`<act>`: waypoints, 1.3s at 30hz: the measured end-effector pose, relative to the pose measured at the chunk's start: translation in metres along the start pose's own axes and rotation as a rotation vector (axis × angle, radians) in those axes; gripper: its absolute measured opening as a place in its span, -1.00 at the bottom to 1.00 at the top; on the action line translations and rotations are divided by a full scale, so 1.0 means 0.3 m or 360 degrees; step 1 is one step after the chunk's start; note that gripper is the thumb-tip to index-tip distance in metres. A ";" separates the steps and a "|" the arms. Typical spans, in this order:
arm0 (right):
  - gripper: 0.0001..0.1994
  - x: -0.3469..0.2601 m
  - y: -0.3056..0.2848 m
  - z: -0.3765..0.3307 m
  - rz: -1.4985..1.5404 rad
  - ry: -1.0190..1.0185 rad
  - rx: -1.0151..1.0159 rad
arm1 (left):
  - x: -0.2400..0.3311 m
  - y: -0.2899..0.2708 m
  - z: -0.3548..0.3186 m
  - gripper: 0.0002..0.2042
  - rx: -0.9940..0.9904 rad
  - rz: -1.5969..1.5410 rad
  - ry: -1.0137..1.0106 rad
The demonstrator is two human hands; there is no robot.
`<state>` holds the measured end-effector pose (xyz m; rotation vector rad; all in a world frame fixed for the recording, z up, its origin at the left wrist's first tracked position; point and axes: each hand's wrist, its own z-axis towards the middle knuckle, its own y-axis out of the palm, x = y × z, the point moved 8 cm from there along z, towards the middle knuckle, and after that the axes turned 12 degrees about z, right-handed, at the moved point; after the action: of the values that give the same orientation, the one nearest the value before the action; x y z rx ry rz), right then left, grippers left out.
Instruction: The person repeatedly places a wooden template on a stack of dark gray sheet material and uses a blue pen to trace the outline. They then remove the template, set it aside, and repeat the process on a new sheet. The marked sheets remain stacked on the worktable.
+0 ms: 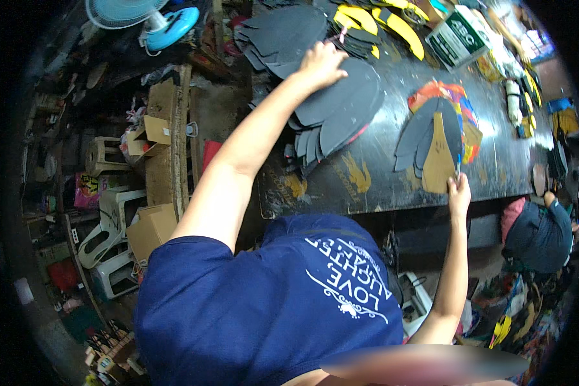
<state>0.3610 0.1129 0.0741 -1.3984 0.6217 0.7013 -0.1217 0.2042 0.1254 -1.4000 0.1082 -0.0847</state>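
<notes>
My left hand (323, 64) reaches to the far side of the table. Its fingers are spread over the upper end of a stack of dark grey sole-shaped sheets (350, 106). Beside it, farther left, lies a second stack of such sheets (283, 32). My right hand (459, 193) is closed round a slim pen (458, 166) with a blue part, at the lower edge of a tan sole-shaped template (439, 157). That template lies on a small fan of dark sheets (445, 116), over a crumpled red and yellow wrapper (468, 106).
The black table (392, 190) carries yellow cut pieces (402, 32), a green and white tin (457, 38) and a white bottle (513, 103). A blue fan (164, 29), cardboard boxes (153, 231) and plastic stools (116, 212) stand left. Another person (539, 235) crouches at right.
</notes>
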 end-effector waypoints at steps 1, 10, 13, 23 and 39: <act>-0.78 0.043 0.025 -0.006 0.0222 0.0189 -0.0036 | 0.001 0.025 -0.005 -0.47 -0.0028 -0.0219 0.0040; -0.84 -0.006 0.054 -0.106 0.0474 0.0209 -0.0094 | -0.261 0.049 0.123 -0.57 0.0137 -0.0189 -0.0052; -0.82 -0.012 0.061 -0.126 0.0603 0.0296 -0.0081 | -0.475 0.101 0.218 -0.34 -0.0008 0.0201 -0.0490; -0.77 -0.058 0.060 -0.178 0.0424 0.0430 -0.0033 | -0.711 0.173 0.366 -0.08 -0.0146 0.0395 -0.0643; -0.67 -0.067 -0.161 -0.202 0.0802 0.0458 0.0284 | -0.102 -0.832 -0.259 -0.84 0.1543 -0.1197 0.0045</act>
<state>0.3854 0.0491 0.1158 -1.1909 1.2615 0.8196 -0.1605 0.0900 0.3593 -0.4061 -0.4015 -0.6867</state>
